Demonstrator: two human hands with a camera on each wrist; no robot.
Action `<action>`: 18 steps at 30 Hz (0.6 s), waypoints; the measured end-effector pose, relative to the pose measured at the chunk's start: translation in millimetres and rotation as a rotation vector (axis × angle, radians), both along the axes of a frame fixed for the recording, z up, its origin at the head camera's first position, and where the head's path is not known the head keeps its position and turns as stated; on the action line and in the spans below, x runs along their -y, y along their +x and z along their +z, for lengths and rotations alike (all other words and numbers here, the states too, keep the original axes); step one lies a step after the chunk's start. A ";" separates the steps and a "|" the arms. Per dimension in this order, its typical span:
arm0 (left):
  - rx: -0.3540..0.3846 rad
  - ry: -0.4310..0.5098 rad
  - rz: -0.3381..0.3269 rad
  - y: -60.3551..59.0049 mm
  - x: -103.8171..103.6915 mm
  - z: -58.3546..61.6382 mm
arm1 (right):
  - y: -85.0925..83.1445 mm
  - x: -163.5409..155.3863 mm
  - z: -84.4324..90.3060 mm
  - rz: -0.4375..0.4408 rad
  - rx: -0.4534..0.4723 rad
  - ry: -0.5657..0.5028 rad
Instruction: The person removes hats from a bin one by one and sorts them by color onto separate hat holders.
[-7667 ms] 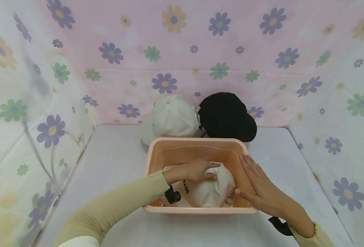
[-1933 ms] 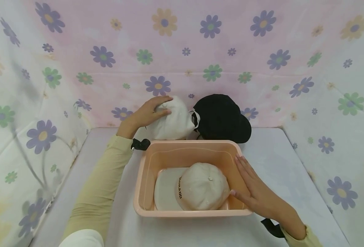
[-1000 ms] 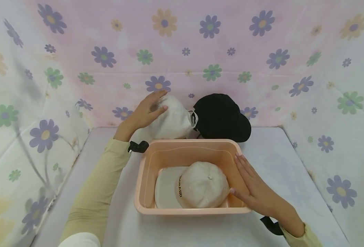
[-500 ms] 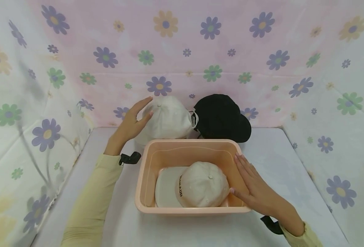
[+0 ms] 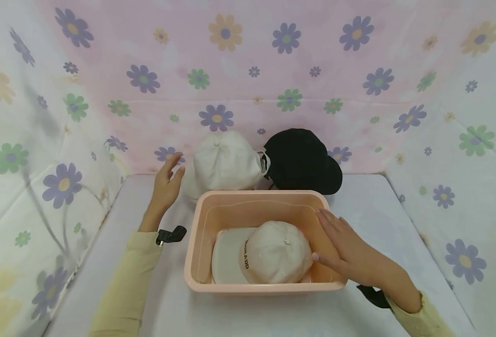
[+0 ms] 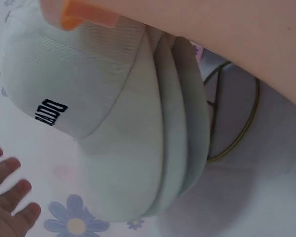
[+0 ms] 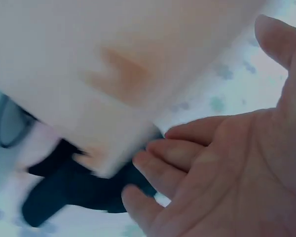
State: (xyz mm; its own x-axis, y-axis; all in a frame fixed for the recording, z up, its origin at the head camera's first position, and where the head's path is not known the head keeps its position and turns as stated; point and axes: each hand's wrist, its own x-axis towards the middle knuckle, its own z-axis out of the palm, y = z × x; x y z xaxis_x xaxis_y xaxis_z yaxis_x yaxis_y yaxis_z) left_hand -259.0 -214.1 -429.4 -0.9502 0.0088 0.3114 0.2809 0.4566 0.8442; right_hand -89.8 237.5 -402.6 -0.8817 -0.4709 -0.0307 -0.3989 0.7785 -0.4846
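My left hand (image 5: 165,187) is empty, held off to the left of the white cap (image 5: 227,161), with its fingers loosely straight. In the left wrist view its fingers (image 6: 12,192) stay apart from the cap's lettered front, whose brim sits over other stacked brims (image 6: 180,118). My right hand (image 5: 353,250) is at the right wall of the peach plastic tub (image 5: 192,243), fingers straight; I cannot tell whether it touches. The right wrist view shows that palm (image 7: 237,173) holding nothing. Inside the tub lies a beige cap (image 5: 277,252), crown up, brim to the left.
A black cap (image 5: 300,161) stands at the back, right of the white cap, its brim pointing right. Behind the brims is a brass-coloured wire ring (image 6: 258,98). Flower-printed cloth (image 5: 288,70) encloses the white tabletop (image 5: 248,313) at the back and sides.
My left hand earlier pressed the beige cap in the tub, then touched the white cap; it has now withdrawn leftward and nearer. The right hand has shifted slightly inward at the tub's side.
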 end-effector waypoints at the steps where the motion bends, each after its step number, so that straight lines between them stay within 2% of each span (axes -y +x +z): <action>1: 0.019 0.031 0.029 0.6 0.0 -2.7 | -4.4 1.8 7.8 0.014 -0.004 -0.001; 3: 0.072 0.091 0.094 1.3 -0.4 -7.7 | -15.5 6.6 24.0 0.048 -0.028 -0.012; 5: 0.156 0.160 0.150 2.2 -0.1 -12.7 | -29.4 14.1 37.9 0.075 -0.037 -0.045; 8: 0.303 0.294 0.173 0.4 0.1 -22.0 | -56.1 28.6 52.2 0.121 -0.037 -0.127; 11: 0.425 0.439 0.173 -3.0 0.2 -31.8 | -87.6 46.4 56.8 0.154 -0.035 -0.238; 14: 0.494 0.569 0.182 -5.1 1.5 -39.5 | -117.6 64.9 55.8 0.151 -0.027 -0.354; 18: 0.561 0.751 0.225 -7.2 6.5 -47.5 | -147.6 87.1 51.1 0.056 -0.011 -0.429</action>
State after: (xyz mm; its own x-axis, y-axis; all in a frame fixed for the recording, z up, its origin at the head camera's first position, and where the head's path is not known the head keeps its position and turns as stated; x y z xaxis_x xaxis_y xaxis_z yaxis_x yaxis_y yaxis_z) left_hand -266.2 -220.6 -476.9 -0.9176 -0.2079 -0.3388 -0.2811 -0.2633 0.9229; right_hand -237.4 150.4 -351.5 -0.8535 -0.4862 0.1873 -0.4417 0.4844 -0.7552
